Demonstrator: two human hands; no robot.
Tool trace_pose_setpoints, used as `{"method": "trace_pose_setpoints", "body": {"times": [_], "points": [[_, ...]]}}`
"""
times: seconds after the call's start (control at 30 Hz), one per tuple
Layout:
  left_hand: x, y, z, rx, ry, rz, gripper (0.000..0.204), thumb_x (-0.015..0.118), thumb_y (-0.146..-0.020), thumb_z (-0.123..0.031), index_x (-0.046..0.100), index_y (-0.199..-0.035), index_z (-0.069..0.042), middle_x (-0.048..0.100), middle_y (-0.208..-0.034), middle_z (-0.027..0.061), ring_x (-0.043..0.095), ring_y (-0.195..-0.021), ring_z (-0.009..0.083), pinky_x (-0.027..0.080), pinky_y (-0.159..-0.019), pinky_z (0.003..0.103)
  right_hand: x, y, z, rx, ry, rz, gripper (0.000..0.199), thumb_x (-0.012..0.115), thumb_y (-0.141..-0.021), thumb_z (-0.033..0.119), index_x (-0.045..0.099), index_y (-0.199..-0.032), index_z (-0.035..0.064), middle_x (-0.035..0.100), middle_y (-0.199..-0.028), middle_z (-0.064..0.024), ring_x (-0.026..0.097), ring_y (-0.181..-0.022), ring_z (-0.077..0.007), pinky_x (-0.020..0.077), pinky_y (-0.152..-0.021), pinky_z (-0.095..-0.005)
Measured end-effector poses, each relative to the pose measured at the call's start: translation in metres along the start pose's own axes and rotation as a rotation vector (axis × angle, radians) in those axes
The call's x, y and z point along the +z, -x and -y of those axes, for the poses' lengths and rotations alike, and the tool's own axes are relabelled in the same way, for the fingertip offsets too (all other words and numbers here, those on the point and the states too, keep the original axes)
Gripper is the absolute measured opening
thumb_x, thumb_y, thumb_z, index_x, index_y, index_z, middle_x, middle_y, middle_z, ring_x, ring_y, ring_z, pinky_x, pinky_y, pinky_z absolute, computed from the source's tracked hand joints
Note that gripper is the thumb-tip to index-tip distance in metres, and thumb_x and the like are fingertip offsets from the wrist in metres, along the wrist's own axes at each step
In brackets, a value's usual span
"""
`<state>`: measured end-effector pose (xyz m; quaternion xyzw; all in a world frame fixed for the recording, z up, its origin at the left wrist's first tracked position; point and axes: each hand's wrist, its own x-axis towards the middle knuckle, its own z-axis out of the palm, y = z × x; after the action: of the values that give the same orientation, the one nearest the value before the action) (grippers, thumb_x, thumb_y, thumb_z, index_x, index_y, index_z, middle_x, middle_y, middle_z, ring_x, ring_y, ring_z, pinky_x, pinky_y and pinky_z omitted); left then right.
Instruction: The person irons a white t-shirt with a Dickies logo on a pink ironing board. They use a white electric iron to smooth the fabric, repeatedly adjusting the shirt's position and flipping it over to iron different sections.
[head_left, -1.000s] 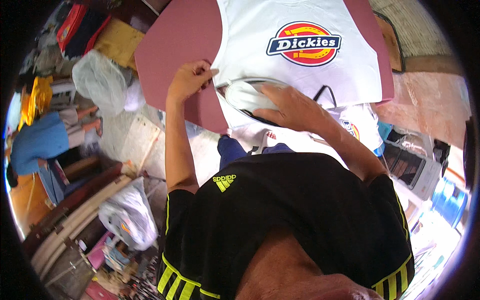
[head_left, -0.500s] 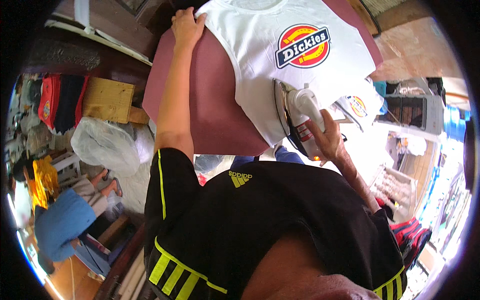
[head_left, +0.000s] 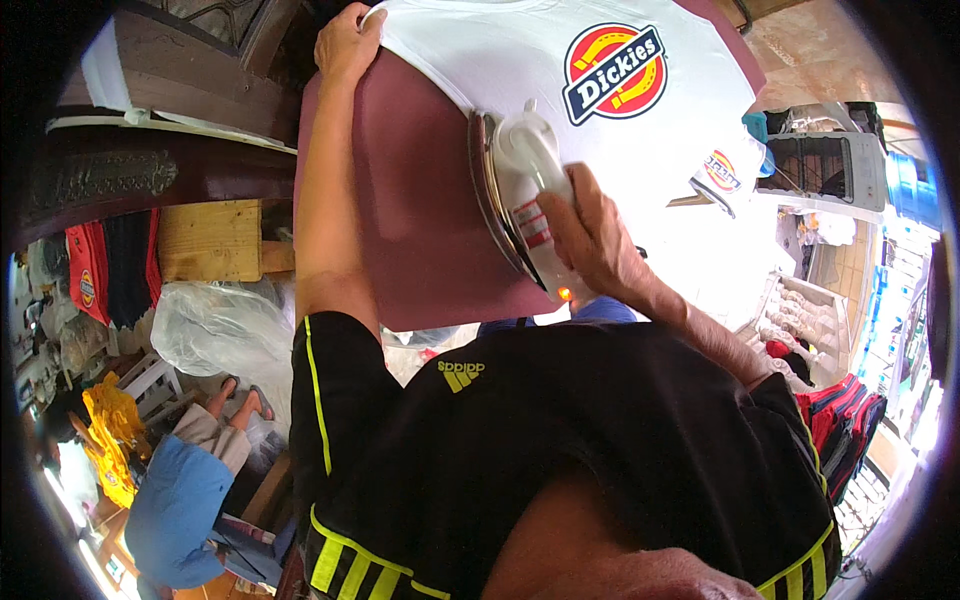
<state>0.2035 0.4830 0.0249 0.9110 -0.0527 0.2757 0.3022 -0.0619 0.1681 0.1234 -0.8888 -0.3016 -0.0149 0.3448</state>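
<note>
A white shirt (head_left: 520,65) with a round red-and-yellow print crossed by a dark blue band lies over a maroon padded ironing board (head_left: 415,215). At the board's far left, my left hand (head_left: 347,45) pinches a corner of the shirt, its fingertips partly hidden. My right hand (head_left: 595,235) is wrapped round the handle of a white clothes iron (head_left: 522,165). The iron's metal soleplate is tilted toward the left, along the shirt's left edge, and a small orange light glows at its heel. I cannot tell whether the soleplate touches the cloth.
At lower left another person in a blue top (head_left: 180,510) is beside a yellow cloth (head_left: 108,430). Clear plastic bags (head_left: 215,325) and a wooden box (head_left: 210,242) stand left of the board. Folded red-and-black clothes (head_left: 838,425) and a pale crate (head_left: 800,325) are at right.
The iron in my right hand has moved left and farther from me, to the shirt's left edge. My left hand has shifted left, drawing the shirt's corner along.
</note>
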Motion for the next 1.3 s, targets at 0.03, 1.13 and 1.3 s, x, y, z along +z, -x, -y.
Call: {"method": "trace_pose_setpoints", "body": {"times": [0.03,1.13,1.3], "points": [[0.000,0.004,0.000,0.031,0.008,-0.016,0.025,0.069,-0.088,-0.027,0.061,-0.083,-0.004,0.062,-0.077,0.0203,0.063,-0.075,0.0403,0.047,-0.067,0.047,0.009,-0.009,-0.011,-0.105,0.131,-0.112,0.022,0.061,-0.090,0.006,0.059,-0.111,-0.0001,0.046,-0.108,-0.0244,0.062,-0.080,-0.0357,0.0549,-0.067,-0.0479],[0.003,0.005,-0.001,0.002,0.114,-0.060,0.023,0.072,-0.085,-0.020,0.062,-0.079,0.000,0.056,-0.068,0.0176,0.054,-0.060,0.0308,0.045,-0.061,0.041,0.002,-0.033,-0.052,-0.229,0.045,-0.058,0.030,0.064,-0.086,0.008,0.063,-0.115,-0.0005,0.052,-0.104,-0.0220,0.062,-0.083,-0.0351,0.0493,-0.067,-0.0444],[-0.008,0.013,-0.002,-0.016,0.131,-0.084,0.023,0.072,-0.085,-0.021,0.063,-0.082,0.001,0.056,-0.068,0.0154,0.054,-0.060,0.0263,0.045,-0.062,0.040,-0.014,-0.009,0.005,0.535,-0.408,0.086,0.045,0.068,-0.078,0.009,0.058,-0.121,-0.0006,0.050,-0.119,-0.0305,0.061,-0.094,-0.0465,0.0512,-0.078,-0.0511]]}}
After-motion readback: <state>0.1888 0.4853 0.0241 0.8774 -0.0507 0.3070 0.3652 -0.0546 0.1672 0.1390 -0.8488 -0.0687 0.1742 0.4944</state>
